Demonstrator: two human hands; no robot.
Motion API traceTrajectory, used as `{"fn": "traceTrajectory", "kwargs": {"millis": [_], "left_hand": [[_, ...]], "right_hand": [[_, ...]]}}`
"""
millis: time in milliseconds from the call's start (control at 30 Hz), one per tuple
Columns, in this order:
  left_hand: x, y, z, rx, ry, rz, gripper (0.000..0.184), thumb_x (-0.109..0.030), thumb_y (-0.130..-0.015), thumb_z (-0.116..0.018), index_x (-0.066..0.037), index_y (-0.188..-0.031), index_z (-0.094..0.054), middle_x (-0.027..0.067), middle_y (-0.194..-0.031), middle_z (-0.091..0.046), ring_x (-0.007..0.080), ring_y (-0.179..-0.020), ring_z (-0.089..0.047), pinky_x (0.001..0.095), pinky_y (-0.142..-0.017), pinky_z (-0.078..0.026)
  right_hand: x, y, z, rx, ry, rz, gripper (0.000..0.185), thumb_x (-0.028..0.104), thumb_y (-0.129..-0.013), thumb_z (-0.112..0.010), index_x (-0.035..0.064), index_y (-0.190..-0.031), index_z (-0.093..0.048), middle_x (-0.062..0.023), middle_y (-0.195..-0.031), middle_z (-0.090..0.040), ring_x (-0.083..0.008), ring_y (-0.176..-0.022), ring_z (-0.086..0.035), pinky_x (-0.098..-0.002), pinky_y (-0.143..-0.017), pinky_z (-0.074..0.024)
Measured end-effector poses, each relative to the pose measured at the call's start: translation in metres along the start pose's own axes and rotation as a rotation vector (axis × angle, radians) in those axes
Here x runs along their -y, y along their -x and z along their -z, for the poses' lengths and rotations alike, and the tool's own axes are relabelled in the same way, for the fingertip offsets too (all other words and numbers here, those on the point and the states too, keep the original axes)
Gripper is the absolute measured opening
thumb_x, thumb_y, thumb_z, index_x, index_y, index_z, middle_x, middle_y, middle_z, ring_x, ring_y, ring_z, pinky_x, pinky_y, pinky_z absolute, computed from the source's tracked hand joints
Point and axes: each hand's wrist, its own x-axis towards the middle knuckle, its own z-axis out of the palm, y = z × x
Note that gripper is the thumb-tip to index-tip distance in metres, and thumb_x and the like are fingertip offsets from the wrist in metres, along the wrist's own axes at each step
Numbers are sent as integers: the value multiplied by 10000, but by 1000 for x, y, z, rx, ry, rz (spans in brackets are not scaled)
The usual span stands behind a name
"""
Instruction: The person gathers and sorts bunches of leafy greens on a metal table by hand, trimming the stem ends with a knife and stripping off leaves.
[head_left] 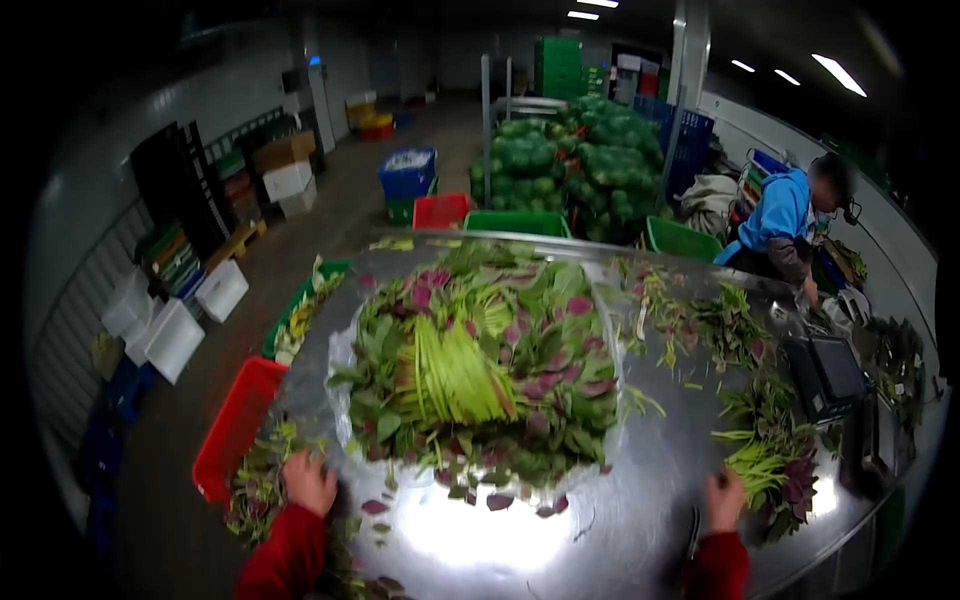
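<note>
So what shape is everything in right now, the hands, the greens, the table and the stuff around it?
Left hand: fingers bent, grip unclear.
Right hand: fingers curled, grip unclear.
Leafy greens: heaped, stems bunched in the middle.
Plastic sheet: spread under the heap.
Metal table: littered with loose leaves.
Mesh sacks: filled, piled up.
Red crate: open-topped.

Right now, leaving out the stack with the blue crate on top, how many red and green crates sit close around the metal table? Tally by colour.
Red: 2 (near-left crate, far red crate)
Green: 3 (left green crate, far-middle crate, far-right crate)
Total: 5
</note>
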Motion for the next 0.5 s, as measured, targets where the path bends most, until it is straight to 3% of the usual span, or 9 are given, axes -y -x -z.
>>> {"fn": "traceTrajectory", "kwargs": {"millis": [33,67,100,133,167,233,300,367,500], "left_hand": [[-12,-59,0,-65,149,16,359,-231,-745,-675,-24,-1037,-664,203,-1049,-625,366,-989,-581,436,-878,-443],[-29,-62,-18,-92,342,77,351,-268,-782,-679,-6,-1015,-661,185,-953,-651,338,-891,-618,391,-812,-483],[-65,-96,-3,-57,584,125,345,-297,-826,-663,3,-997,-658,173,-959,-654,327,-885,-625,386,-781,-491],[-92,-124,0,-60,773,170,358,-314,-837,-659,7,-995,-655,173,-952,-657,324,-873,-633,391,-779,-493],[-113,-151,0,-200,754,42,363,-314,-827,-667,-3,-1016,-656,165,-956,-658,316,-877,-635,384,-782,-492],[-151,-194,23,-116,720,53,473,-350,-813,-666,41,-1074,-618,203,-1001,-651,341,-925,-625,400,-812,-488],[-164,-229,17,-53,562,136,659,-494,-792,-648,72,-1125,-596,244,-1067,-641,342,-986,-633,390,-857,-489],[-176,-243,34,162,553,193,788,-596,-762,-617,100,-1130,-584,279,-1095,-625,353,-1039,-619,402,-888,-480],[-196,-261,56,291,457,264,872,-667,-715,-614,122,-1085,-599,291,-1074,-629,356,-999,-635,408,-859,-495]], "right_hand": [[61,1,-12,117,-320,8,294,135,-839,-632,-28,-1082,-608,-109,-1010,-643,-231,-906,-622,-316,-817,-496],[112,14,-27,228,-283,114,297,56,-791,-698,-27,-1068,-631,-103,-945,-653,-141,-817,-610,-280,-758,-493],[161,12,-60,215,-319,359,277,73,-795,-705,-8,-1053,-644,-106,-924,-655,-165,-797,-620,-290,-741,-500],[230,16,-64,320,-490,459,288,86,-800,-704,-17,-1060,-632,-132,-941,-647,-209,-817,-631,-299,-749,-500],[275,15,-76,276,-460,660,296,96,-804,-702,-21,-1065,-623,-150,-954,-635,-246,-848,-634,-310,-754,-500],[333,12,-108,210,-422,792,354,126,-778,-706,-14,-1087,-605,-165,-964,-614,-329,-900,-606,-357,-795,-486],[364,10,-130,115,-230,789,430,186,-761,-713,-27,-1107,-571,-179,-997,-592,-351,-955,-569,-405,-817,-462],[369,13,-156,177,-100,712,492,230,-747,-727,-43,-1120,-561,-179,-991,-584,-352,-956,-555,-423,-818,-453],[383,28,-169,120,-91,644,553,279,-725,-746,-47,-1130,-559,-174,-1003,-576,-345,-959,-544,-433,-806,-451]]}}
